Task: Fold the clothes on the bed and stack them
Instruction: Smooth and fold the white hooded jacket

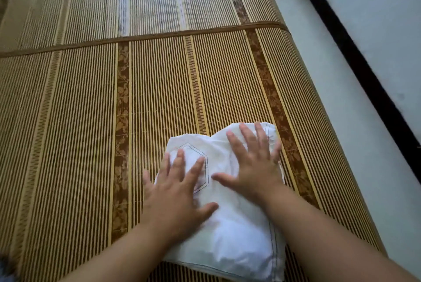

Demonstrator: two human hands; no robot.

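A folded white garment (230, 224) lies on the bamboo mat (91, 122), near the mat's right edge. The left hand (175, 193) and the right hand (252, 163) both press flat on the garment, fingers spread, side by side.

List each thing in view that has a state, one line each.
bamboo mat: laid out flat.
white garment: folded into a bundle, lying on the bamboo mat.
left hand: fingers straight and spread, pressing flat on the white garment.
right hand: fingers straight and spread, pressing flat on the white garment.
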